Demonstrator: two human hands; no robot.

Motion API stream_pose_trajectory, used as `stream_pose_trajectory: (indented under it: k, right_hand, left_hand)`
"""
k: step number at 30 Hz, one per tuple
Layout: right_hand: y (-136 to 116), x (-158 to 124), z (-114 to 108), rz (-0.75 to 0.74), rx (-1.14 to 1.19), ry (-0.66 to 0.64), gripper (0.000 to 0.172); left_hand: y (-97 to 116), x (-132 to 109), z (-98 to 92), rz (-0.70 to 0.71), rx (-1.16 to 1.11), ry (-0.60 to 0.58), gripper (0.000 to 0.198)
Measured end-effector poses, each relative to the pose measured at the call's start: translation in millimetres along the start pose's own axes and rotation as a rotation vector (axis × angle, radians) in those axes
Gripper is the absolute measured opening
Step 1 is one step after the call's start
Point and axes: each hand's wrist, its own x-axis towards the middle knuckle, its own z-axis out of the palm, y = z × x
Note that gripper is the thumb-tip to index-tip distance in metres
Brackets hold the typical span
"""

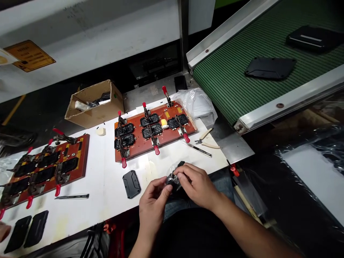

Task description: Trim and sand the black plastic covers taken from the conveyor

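Note:
Near the table's front edge, my left hand pinches the left side of a small clear plastic bag with dark contents. My right hand has its fingers closed on the bag's upper right side. What lies inside the bag is too small to make out. Left of my hands, a black cover plate lies flat on the white table top. Beyond them stands a red-brown fixture board with black parts under red-handled clamps. Cutters and a craft knife lie right of the board.
A green conveyor carrying black covers slopes at the upper right. At the back are a cardboard box and a white plastic bag. A second clamp board and another person's hand are at left.

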Motion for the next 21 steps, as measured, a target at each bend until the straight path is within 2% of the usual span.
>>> stream_pose_trajectory:
  k: [4, 8, 11, 13, 15, 18, 21]
  right_hand:
    - [-8, -8, 18, -0.077, 0.016, -0.105, 0.022]
    - [-14, -24, 28, -0.079, 0.124, -0.078, 0.024]
    - [-2, -41, 24, 0.139, 0.312, -0.118, 0.022]
    - [13, -49, 21, 0.363, 0.520, -0.155, 0.035]
    - [27, -52, 17, 0.519, 0.728, -0.120, 0.050]
    - [34, -50, 4, 0.559, 0.824, 0.014, 0.059]
    - [32, -53, -21, 0.525, 0.688, 0.101, 0.056]
  left_hand:
    - [0, -2, 8.1, 0.054, 0.045, 0.088, 0.027]
    - [-2, -3, 11.2, 0.077, -0.048, 0.158, 0.024]
    - [-1, -1, 11.0, 0.057, -0.215, 0.147, 0.029]
    - [1, 1, 11.6, 0.040, -0.278, 0.111, 0.033]
    - [4, 1, 13.9, 0.035, -0.267, 0.066, 0.037]
    - [5, -5, 21.3, -0.014, -0.137, -0.015, 0.043]
    - [-3, -7, 37.1, -0.105, 0.068, -0.044, 0.048]
